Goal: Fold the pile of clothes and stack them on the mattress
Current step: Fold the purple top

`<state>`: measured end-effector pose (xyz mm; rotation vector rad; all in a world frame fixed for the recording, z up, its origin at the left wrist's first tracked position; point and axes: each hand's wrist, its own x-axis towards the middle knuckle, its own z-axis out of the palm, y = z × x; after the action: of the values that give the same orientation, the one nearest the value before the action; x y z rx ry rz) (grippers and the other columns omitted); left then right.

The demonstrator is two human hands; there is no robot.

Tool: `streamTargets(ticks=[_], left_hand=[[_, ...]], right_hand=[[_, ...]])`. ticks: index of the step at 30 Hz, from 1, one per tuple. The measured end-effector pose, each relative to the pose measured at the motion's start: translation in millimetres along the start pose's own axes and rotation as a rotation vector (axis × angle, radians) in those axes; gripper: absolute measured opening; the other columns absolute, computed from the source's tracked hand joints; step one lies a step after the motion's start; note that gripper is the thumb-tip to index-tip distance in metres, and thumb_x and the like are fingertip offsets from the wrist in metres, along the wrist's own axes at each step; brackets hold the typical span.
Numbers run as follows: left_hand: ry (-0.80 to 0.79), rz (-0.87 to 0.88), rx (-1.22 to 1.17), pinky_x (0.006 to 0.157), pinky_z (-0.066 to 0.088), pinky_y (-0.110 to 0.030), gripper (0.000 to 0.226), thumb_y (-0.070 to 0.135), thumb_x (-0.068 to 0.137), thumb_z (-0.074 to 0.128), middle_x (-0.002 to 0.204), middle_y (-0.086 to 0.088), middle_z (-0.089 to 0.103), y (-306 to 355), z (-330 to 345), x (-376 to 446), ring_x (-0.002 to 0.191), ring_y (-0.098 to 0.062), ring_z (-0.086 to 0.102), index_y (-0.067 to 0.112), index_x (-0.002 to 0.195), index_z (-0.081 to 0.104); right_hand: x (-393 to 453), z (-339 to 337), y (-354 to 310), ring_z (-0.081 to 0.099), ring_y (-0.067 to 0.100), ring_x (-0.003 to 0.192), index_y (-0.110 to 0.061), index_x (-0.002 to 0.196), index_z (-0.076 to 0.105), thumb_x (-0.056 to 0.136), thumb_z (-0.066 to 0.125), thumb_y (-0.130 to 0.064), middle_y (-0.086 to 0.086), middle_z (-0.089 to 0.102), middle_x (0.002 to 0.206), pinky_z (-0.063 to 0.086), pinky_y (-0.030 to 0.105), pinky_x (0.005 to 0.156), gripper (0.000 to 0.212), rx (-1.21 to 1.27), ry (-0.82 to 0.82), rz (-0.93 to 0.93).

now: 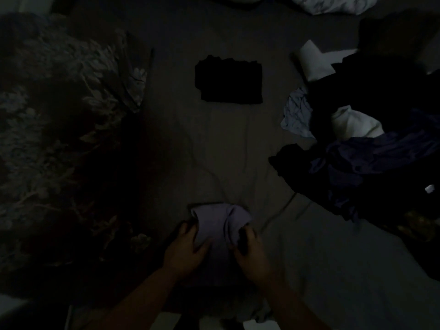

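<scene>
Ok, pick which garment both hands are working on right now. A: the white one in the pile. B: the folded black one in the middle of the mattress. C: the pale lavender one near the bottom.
C: the left hand and right hand grip the pale lavender garment; the folded black garment lies untouched farther up.

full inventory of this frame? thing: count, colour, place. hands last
folded garment: 1, black, centre of the mattress, far from the hands
lavender garment: 1, pale purple, bunched near the bottom centre, between both hands
clothes pile: 1 heap, mostly black and navy with white and light blue pieces, right side
floral blanket: 1, dark with pale leaf print, left side
mattress: 1, grey sheet, under everything
pillows: white, top edge, count unclear
left hand: 1, grips the lavender garment's left side
right hand: 1, grips its right side
</scene>
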<state>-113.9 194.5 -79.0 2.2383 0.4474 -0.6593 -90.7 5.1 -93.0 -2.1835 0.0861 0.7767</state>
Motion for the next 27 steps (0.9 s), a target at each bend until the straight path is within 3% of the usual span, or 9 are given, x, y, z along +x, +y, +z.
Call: streamTargets(ticks=[3, 5, 6, 8, 10, 13, 16, 20, 27], left_hand=[[-0.010, 0.032, -0.105, 0.105, 0.018, -0.007, 0.090, 0.063, 0.067, 0.026, 0.151, 0.003, 0.027, 7, -7, 5, 0.136, -0.018, 0.033, 0.019, 0.146, 0.020], [0.071, 0.090, -0.225, 0.098, 0.009, 0.006, 0.075, 0.050, 0.078, 0.039, 0.144, 0.012, 0.017, 21, -17, 15, 0.135, -0.013, 0.024, 0.018, 0.141, 0.015], [0.127, 0.119, -0.250, 0.096, 0.006, 0.009, 0.068, 0.038, 0.085, 0.047, 0.142, 0.012, 0.013, 33, -25, 21, 0.134, -0.011, 0.019, 0.013, 0.141, 0.017], [0.215, 0.155, -0.264, 0.094, 0.003, 0.010, 0.058, 0.018, 0.094, 0.050, 0.141, 0.008, 0.013, 55, -43, 44, 0.132, -0.008, 0.016, 0.003, 0.143, 0.024], [0.224, 0.120, -0.394, 0.096, 0.011, 0.007, 0.052, 0.019, 0.097, 0.050, 0.143, 0.006, 0.024, 78, -67, 81, 0.130, -0.005, 0.024, 0.005, 0.143, 0.031], [0.224, 0.092, -0.609, 0.104, 0.033, -0.019, 0.057, 0.024, 0.093, 0.056, 0.144, -0.002, 0.041, 120, -114, 144, 0.130, -0.012, 0.040, 0.012, 0.144, 0.033], [0.177, 0.165, -0.754, 0.086, 0.047, -0.016, 0.060, 0.002, 0.090, 0.056, 0.141, -0.011, 0.045, 154, -152, 208, 0.124, -0.018, 0.047, 0.007, 0.144, 0.030], [0.198, 0.212, -0.728, 0.090, 0.041, -0.020, 0.065, -0.002, 0.088, 0.057, 0.141, -0.008, 0.044, 184, -186, 277, 0.116, -0.012, 0.046, 0.010, 0.145, 0.029], [0.286, -0.079, -0.722, 0.096, 0.042, -0.029, 0.060, 0.012, 0.086, 0.065, 0.139, -0.014, 0.047, 155, -168, 361, 0.123, -0.029, 0.049, 0.000, 0.139, 0.039]], right_hand=[[4, -4, -8, 0.054, 0.025, 0.110, -0.037, 0.116, 0.041, 0.087, 0.044, -0.036, 0.010, 0.053, 0.121, 0.040, 0.030, 0.094, 0.029, 0.045, 0.040, 0.020], [12, -9, -20, 0.054, 0.021, 0.117, -0.041, 0.122, 0.036, 0.089, 0.034, -0.058, 0.004, 0.053, 0.130, 0.043, 0.035, 0.099, 0.037, 0.088, 0.059, 0.021], [20, -16, -29, 0.051, 0.020, 0.123, -0.034, 0.132, 0.034, 0.089, 0.030, -0.063, 0.003, 0.049, 0.138, 0.040, 0.035, 0.103, 0.052, 0.114, 0.099, -0.007], [44, -41, -60, 0.041, 0.014, 0.129, -0.013, 0.144, 0.027, 0.098, 0.036, -0.044, -0.001, 0.040, 0.143, 0.032, 0.019, 0.103, 0.057, 0.193, 0.136, -0.026], [82, -75, -93, 0.039, 0.008, 0.123, -0.010, 0.145, 0.024, 0.099, 0.041, -0.022, -0.002, 0.041, 0.136, 0.028, 0.007, 0.092, 0.050, 0.313, 0.148, -0.076], [149, -126, -134, 0.045, 0.004, 0.119, -0.018, 0.148, 0.016, 0.093, 0.054, -0.013, -0.009, 0.042, 0.132, 0.039, 0.008, 0.091, 0.067, 0.463, 0.086, -0.200], [213, -164, -164, 0.041, 0.002, 0.123, -0.020, 0.151, 0.007, 0.088, 0.062, -0.005, -0.012, 0.036, 0.137, 0.039, 0.007, 0.095, 0.084, 0.418, 0.087, -0.291], [291, -195, -191, 0.031, 0.017, 0.138, -0.017, 0.151, 0.005, 0.087, 0.062, -0.001, 0.004, 0.025, 0.154, 0.030, 0.038, 0.114, 0.088, 0.423, 0.110, -0.335], [374, -175, -164, 0.043, 0.027, 0.130, -0.002, 0.144, 0.024, 0.080, 0.070, -0.002, 0.014, 0.041, 0.144, 0.037, 0.044, 0.109, 0.079, 0.423, 0.230, -0.127]])
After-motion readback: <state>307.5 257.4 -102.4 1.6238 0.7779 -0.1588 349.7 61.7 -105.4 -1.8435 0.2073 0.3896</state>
